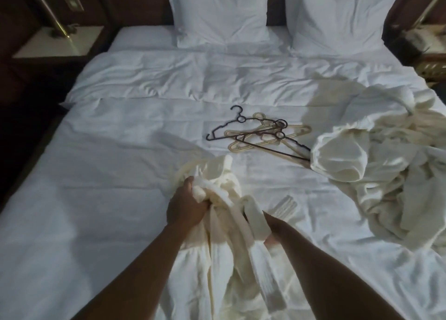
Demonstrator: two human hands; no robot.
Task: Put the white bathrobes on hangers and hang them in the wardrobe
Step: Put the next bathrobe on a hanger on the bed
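Both hands on one robe at the near edge of the bed; no hanger in it yet.

Left hand (187, 205) fisted tight round a bunched wad of the cream-white terry bathrobe (224, 247); right hand (268, 225) curled on its flat belt strip (fingers mostly hidden by cloth). Robe trails toward the camera over the white-sheeted bed (96, 174). Second crumpled white bathrobe (376, 162) lies well apart, right. Tangle of black and beige plastic hangers (259, 136) mid-bed, between both. Judgement: find the collar first, shake shoulders open, then free one hanger from the pile; the belt may snag.
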